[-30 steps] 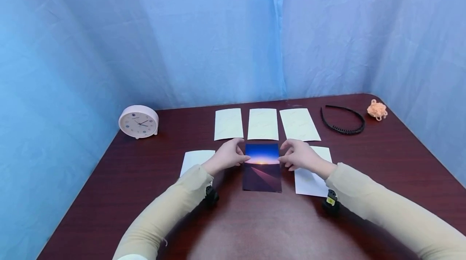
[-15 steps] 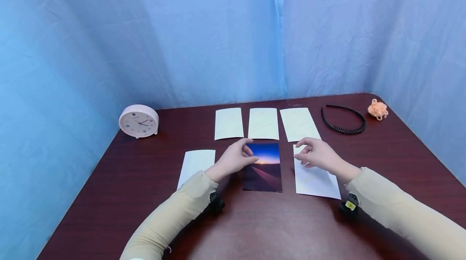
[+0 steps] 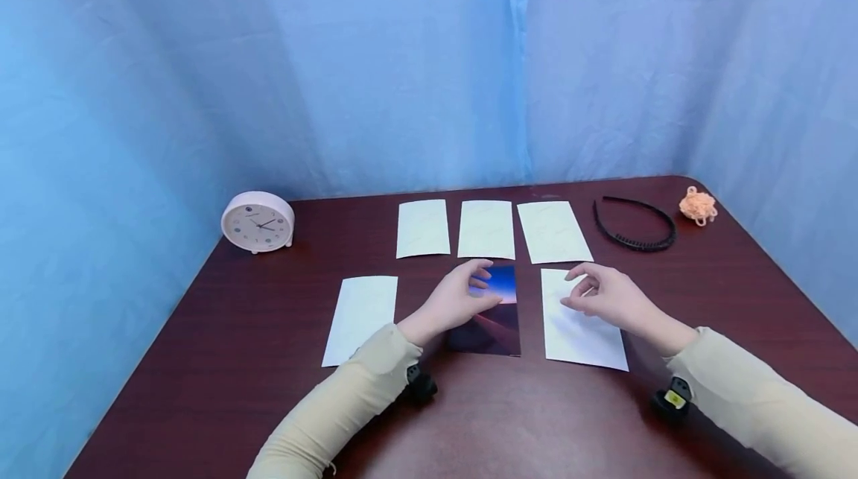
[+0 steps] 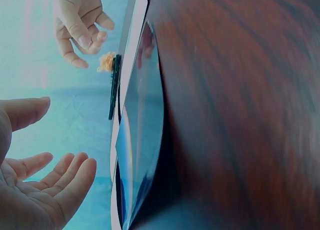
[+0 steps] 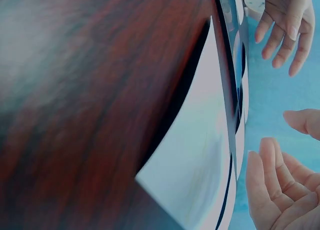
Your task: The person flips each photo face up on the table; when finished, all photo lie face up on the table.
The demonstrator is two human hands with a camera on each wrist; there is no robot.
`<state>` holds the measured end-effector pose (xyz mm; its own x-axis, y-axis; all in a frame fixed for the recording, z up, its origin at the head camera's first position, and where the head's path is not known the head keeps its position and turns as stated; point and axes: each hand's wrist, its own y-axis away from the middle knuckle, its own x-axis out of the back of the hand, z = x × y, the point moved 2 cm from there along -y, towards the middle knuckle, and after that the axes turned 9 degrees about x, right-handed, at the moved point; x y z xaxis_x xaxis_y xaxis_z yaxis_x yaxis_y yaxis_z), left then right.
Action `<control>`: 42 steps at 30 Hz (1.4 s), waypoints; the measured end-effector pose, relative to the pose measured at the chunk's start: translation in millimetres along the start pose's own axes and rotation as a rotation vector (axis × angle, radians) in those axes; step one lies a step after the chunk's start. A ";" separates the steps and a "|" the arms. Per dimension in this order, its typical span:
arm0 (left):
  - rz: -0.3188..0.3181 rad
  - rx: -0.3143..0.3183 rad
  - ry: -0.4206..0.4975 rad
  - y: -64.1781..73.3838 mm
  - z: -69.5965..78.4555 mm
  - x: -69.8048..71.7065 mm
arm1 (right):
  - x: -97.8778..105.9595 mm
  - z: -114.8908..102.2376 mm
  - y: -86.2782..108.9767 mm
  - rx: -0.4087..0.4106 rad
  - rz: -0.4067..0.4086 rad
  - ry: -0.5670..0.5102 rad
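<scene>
A photo print [image 3: 492,326] of a sunset over a dark road lies face up on the table. Just above it hovers my left hand [image 3: 450,299], fingers loosely bent and nothing held, hiding part of the picture. To the right is a white card [image 3: 576,341], with my right hand [image 3: 613,300] over its upper part. The left wrist view shows a wide gap between the thumb and fingers of the left hand [image 4: 45,185]. In the right wrist view the right hand [image 5: 285,190] is likewise apart from the card [image 5: 195,155], which curls up at its edge.
Three white cards, left [image 3: 423,229], middle [image 3: 485,229] and right [image 3: 555,232], form a back row. Another white card [image 3: 362,319] lies left of the photo. A clock [image 3: 258,222] stands back left; a black headband [image 3: 637,244] and an orange yarn-like bundle [image 3: 698,205] lie back right.
My right hand has left the photo's right edge and moved right, over the white card. From the photo's left edge, my left hand has shifted right above the picture. The photo stays in place.
</scene>
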<state>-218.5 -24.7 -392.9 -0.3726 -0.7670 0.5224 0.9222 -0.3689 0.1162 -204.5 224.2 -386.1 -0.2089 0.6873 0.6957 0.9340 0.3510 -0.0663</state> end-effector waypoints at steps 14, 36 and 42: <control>-0.090 -0.031 -0.048 -8.5 22.3 -40.0 | 11.5 17.5 14.8 0.066 0.023 0.169; -0.068 0.013 -0.288 -13.5 30.7 -70.4 | 13.5 34.0 31.2 0.085 -0.131 0.251; -0.073 0.046 -0.270 -13.5 30.5 -73.9 | 10.7 32.6 33.9 0.091 -0.174 0.239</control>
<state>-200.3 52.9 -407.3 -0.4026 -0.5694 0.7168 0.9000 -0.3892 0.1963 -184.6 264.3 -404.2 -0.2792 0.4470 0.8498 0.8584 0.5129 0.0122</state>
